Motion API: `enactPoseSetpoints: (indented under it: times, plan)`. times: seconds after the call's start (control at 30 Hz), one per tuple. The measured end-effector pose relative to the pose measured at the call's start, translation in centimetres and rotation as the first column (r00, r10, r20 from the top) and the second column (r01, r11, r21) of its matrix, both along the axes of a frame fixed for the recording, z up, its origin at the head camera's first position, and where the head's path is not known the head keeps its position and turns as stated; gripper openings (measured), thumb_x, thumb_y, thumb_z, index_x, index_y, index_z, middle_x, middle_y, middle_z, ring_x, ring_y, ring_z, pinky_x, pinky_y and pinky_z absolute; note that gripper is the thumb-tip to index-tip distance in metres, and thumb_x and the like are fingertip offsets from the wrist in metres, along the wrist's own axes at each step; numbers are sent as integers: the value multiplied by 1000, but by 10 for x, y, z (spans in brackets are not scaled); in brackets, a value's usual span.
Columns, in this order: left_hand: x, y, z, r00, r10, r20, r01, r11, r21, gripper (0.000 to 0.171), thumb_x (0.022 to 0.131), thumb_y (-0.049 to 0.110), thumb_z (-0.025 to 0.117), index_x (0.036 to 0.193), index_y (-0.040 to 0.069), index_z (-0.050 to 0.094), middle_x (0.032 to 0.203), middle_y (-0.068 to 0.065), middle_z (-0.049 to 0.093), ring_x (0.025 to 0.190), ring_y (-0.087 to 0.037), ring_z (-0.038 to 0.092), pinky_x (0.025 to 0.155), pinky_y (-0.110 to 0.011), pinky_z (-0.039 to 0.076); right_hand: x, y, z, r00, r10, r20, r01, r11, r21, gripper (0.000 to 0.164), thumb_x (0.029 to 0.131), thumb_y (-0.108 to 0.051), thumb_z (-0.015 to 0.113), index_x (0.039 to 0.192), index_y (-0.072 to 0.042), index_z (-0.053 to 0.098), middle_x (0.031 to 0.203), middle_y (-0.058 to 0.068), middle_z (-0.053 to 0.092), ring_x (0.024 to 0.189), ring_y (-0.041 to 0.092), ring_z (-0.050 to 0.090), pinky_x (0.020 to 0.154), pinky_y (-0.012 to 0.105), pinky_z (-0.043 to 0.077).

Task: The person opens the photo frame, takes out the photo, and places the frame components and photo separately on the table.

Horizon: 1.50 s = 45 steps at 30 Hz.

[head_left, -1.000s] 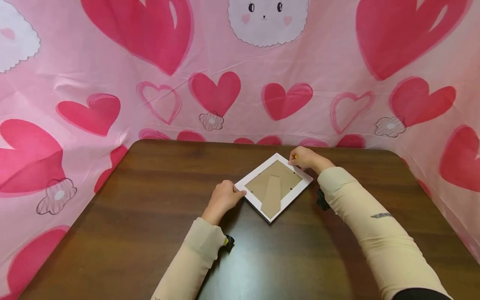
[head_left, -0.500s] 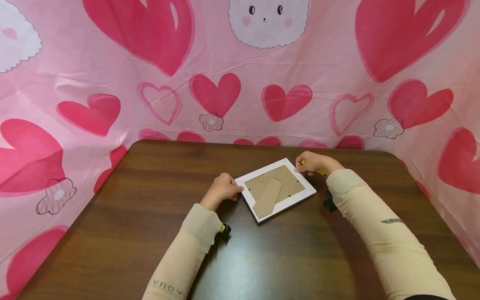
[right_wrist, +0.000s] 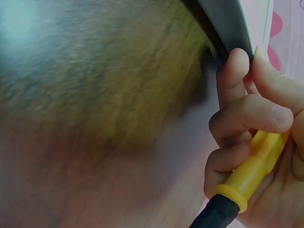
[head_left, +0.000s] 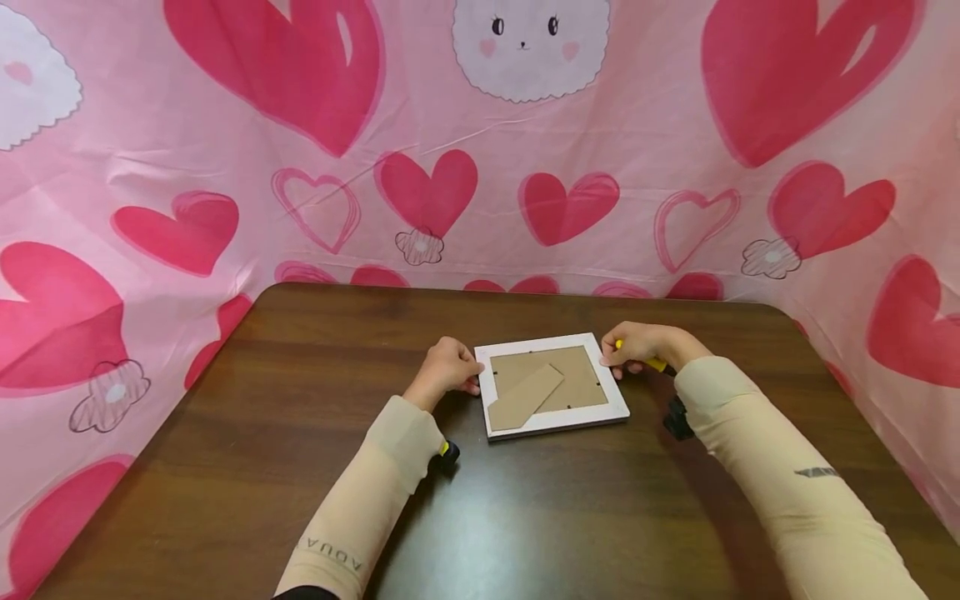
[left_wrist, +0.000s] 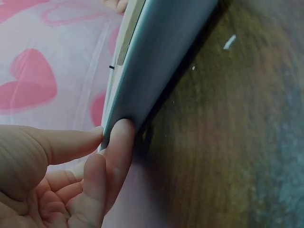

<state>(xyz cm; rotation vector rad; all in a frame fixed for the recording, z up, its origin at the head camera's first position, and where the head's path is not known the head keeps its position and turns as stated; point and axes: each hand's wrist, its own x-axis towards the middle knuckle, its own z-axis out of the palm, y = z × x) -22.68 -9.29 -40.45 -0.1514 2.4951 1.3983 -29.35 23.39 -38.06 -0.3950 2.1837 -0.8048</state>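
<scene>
A white picture frame (head_left: 581, 385) shows its back, with a brown backing board and a cardboard stand leg (head_left: 525, 398) slanting across it. My left hand (head_left: 442, 367) pinches the frame's left edge between thumb and fingers; the left wrist view shows this grip on the grey side (left_wrist: 156, 52). At the right edge my right hand (head_left: 641, 343) pinches the frame with thumb and index finger. Its other fingers curl round a yellow-and-black handle (right_wrist: 254, 168) lying in the palm. Whether the frame touches the table cannot be told.
The dark wooden table (head_left: 300, 400) extends on all sides of the frame. A pink cloth with hearts (head_left: 427, 187) hangs behind it and at both sides. A small white speck (left_wrist: 230, 42) lies on the wood in the left wrist view.
Both hands have turned the frame from a diamond-like slant to nearly square with the table. The right hand has come nearer and slightly right, keeping the yellow-and-black handle in its palm.
</scene>
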Motion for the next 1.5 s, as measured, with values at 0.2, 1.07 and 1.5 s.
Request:
enactPoseSetpoints:
  times: [0.2, 1.07, 1.5]
  plan:
    - [-3, 2, 0, 996, -64, -63, 58, 994, -91, 17, 90, 11, 72, 78, -2, 71, 61, -10, 69, 52, -15, 68, 56, -24, 55, 9, 6, -1, 1000, 10, -17, -9, 1000, 29, 24, 99, -14, 60, 81, 1, 53, 62, -1, 57, 53, 9, 37, 52, 21, 33]
    - [-5, 9, 4, 994, -112, 2, 112, 989, -94, 16, 91, 12, 70, 90, -3, 69, 75, -8, 62, 52, -12, 63, 58, -25, 56, 36, 16, -6, 994, -62, -91, 59, 998, -33, 30, 98, -15, 62, 85, 10, 51, 50, -3, 50, 45, 7, 37, 47, 21, 31]
    - [16, -5, 1, 987, -121, 107, 112, 990, 81, 23, 95, 17, 67, 94, -6, 66, 64, -5, 53, 53, -12, 62, 60, -27, 58, 36, 3, 29, 869, -367, -331, 320, 929, -188, 42, 103, -23, 48, 68, 1, 53, 49, -6, 38, 45, 8, 32, 45, 25, 30]
